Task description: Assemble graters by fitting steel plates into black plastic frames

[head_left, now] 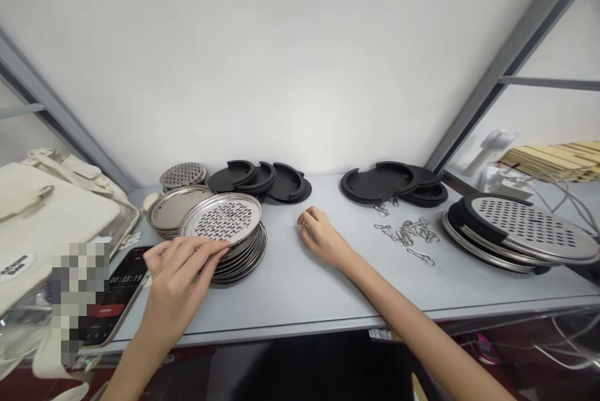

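- Steel grater disc (224, 218), round with a raised rim, sits tilted at the top of a stack of metal discs (246, 267) on the left part of the bench (300, 301).
- The person's left hand (180, 276) is nearly closed, thumb and fingers pinching the near rim of that disc.
- The right hand (323, 240) rests on the bench to the right of the stack, its fingers loosely curled; whether anything is inside them cannot be told.
- Just behind and left of the stack lies a pile of plain-faced metal discs (180, 207), and behind that a coarse-toothed disc (182, 175).
- Black holders with cut-away rims overlap near the wall in two groups, a left group (287, 183) and a right group (379, 182).
- Wire clips (410, 232) lie scattered in front of the right group.
- At the far right, a perforated disc (529, 220) tops a pile of metal discs and black holders.
- A phone (124, 285) showing a timer lies left of the left hand, beside a cream bag (56, 220).
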The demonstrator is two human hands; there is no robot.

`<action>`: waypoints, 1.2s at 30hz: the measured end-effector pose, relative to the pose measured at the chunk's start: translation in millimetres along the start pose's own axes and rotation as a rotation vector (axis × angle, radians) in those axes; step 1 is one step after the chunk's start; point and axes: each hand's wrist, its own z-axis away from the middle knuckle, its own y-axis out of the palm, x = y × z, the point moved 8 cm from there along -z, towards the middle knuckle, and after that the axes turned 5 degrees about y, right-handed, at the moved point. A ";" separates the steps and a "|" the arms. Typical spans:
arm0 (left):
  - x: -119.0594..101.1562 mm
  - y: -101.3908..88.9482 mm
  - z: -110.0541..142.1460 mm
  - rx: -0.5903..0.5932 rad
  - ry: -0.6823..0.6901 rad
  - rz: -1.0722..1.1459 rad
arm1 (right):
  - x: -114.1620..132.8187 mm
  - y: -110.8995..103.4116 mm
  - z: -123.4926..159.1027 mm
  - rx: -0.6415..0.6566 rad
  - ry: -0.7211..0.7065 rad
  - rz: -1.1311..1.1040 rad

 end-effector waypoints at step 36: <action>-133.8 116.1 2.8 0.518 0.327 0.407 | -107.2 -43.9 17.2 0.052 0.611 -0.374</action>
